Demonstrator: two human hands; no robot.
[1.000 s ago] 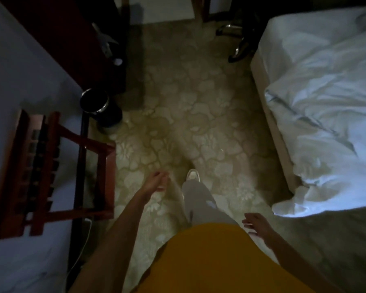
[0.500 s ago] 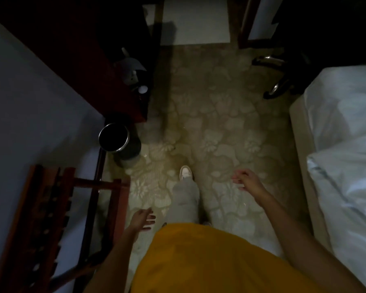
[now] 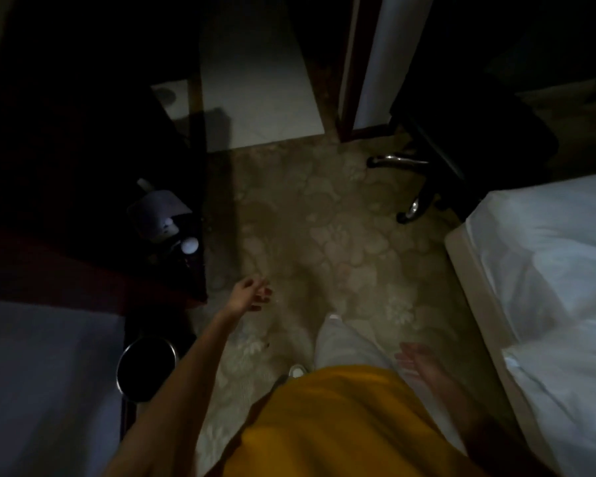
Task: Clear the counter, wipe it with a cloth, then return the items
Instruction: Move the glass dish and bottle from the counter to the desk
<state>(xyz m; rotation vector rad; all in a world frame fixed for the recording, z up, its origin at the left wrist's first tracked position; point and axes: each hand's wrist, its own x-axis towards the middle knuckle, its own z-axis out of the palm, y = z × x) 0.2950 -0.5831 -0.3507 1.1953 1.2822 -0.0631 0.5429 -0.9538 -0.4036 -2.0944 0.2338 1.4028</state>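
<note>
Swinging loose, your left hand hangs empty with fingers apart beside the dark wooden bench; your right hand, blurred, looks spread and empty near the white bed.

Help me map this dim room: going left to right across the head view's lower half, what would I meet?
Waste bin → left hand → forward leg in pale trousers → right hand → bed.

Two hands, left and right, both empty. One bin near left, one bed right, one chair far right, one dark table left.
</note>
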